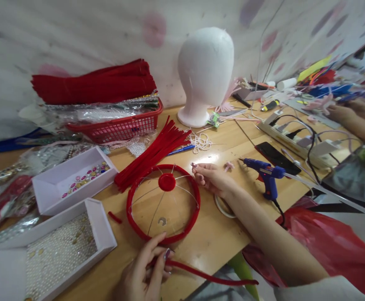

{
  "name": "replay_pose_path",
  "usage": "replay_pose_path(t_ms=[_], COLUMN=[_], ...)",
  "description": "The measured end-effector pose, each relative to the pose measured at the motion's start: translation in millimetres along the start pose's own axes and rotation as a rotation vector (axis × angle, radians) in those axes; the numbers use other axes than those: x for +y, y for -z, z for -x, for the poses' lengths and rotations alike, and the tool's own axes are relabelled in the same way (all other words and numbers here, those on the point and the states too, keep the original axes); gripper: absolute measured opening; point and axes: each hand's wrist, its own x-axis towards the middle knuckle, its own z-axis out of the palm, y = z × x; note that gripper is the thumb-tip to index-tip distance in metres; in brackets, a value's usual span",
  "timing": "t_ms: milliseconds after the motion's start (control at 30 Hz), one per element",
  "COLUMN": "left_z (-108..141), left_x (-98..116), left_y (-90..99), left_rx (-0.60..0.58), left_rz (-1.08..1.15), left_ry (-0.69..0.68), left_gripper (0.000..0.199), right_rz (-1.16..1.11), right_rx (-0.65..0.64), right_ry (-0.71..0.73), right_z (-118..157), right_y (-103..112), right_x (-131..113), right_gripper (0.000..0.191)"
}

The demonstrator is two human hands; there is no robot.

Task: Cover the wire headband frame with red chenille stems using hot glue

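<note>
A round wire frame (198,200) wrapped in red chenille lies on the wooden table, with thin wire spokes running to a red disc (167,182). Below its near edge, my left hand (151,267) is closed on a red chenille stem (214,277), whose free end trails right past the table edge. My right hand (212,177) is at the frame's right rim, thumb and fingers pinched together. What sits between those fingertips, if anything, is too small to make out. A short red chenille piece (115,217) lies left of the frame.
White boxes of gems (72,209) and pearls (107,242) stand left. Behind are red stems (151,154), a red basket (116,129) and a foam head (206,71). At right lie a blue glue gun (267,173), a power strip (295,142) and another person's hands (345,113).
</note>
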Motion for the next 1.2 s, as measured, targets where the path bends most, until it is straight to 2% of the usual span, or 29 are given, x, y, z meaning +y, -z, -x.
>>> replay_pose_path(t_ms=[133,300,400,433,533,567,633,700,800,867,933,967,1033,1200], left_z=[0,-1,-1,-1,-2,-3,-6,-9,-10,-9,-6,-5,-5,-9], left_x=[-4,-6,-5,-4,-3,-3,-4,-5,-4,-3,-2,-2,-3,-7], left_y=[0.9,4.8,6.8,7.2,9.6,11.1,14.7,18.1,19.0,16.5,13.3,12.2,12.0,19.4], left_rx=[0.003,-0.012,-0.006,0.001,0.012,-0.005,-0.061,-0.114,-0.111,-0.098,-0.057,-0.035,-0.008,-0.136], left_rz=[0.038,0.057,0.001,-0.014,-0.032,-0.033,-0.037,-0.043,-0.054,-0.058,-0.049,-0.044,-0.044,-0.063], left_ry=[0.028,0.070,0.077,0.080,0.089,0.089,0.088,0.085,0.086,0.095,0.102,0.105,0.101,0.074], left_gripper=[0.039,0.046,0.047,0.048,0.051,0.052,0.051,0.050,0.049,0.050,0.050,0.049,0.046,0.039], right_rz=[0.012,0.077,0.185,0.219,0.399,0.482,0.636,0.730,0.855,0.936,0.954,0.946,0.933,0.951], right_rx=[0.072,0.270,0.419,0.457,0.512,0.514,0.456,0.277,-0.015,-0.105,-0.112,-0.071,0.116,0.852], right_ry=[0.056,0.286,0.396,0.412,0.452,0.470,0.503,0.502,0.472,0.476,0.526,0.566,0.664,0.887], right_z=[7,38,59,65,79,83,90,96,97,94,90,90,97,144], right_y=[-1,5,14,16,20,20,17,11,1,-3,-4,-4,0,27], right_x=[-10,-37,-46,-47,-42,-39,-33,-28,-22,-19,-20,-23,-32,-63], right_gripper=[0.029,0.057,0.063,0.060,0.030,0.035,0.037,0.028,0.034,0.026,0.017,0.021,0.021,0.008])
